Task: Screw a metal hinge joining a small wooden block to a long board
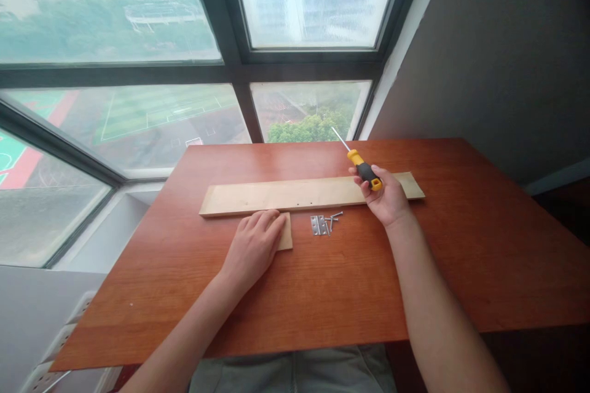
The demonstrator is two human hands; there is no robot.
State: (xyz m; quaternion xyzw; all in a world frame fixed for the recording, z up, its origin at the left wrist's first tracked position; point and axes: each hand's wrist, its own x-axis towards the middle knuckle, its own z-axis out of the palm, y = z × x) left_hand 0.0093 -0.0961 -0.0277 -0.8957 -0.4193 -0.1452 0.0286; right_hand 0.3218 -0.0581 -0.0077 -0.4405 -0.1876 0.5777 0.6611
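- Holding a screwdriver [364,169] in the right hand [387,198]: fingers curled shut round the butt of the yellow-and-black handle, palm turned up and to the left.
- Screwdriver shaft points to 11 o'clock, tilted up. The tip is in the air over the far table edge and touches nothing.
- Right forearm comes in from 5 o'clock, wrist roughly straight. The hand sits over the right part of the long board [286,195]; can't tell whether it rests on the board or floats above it.
- Left hand [254,244] is flat, palm down, fingers straight and close together, pointing to 1 o'clock. It grasps nothing and just lies on the small wood piece [287,234], covering most of it.
- Left forearm comes in from 7 o'clock.
- Small wood piece lies flat, just beside the near edge of the long board. Touching or a thin gap, can't tell.
- Long board lies flat across the table [322,301], running 9 to 3 o'clock, with a few small holes along its near edge.
- Hinge [317,225] lies at 3 o'clock from the left hand and 7 o'clock from the right hand, between the two.
- Screws [334,219] are in a loose pile against the hinge's right side.
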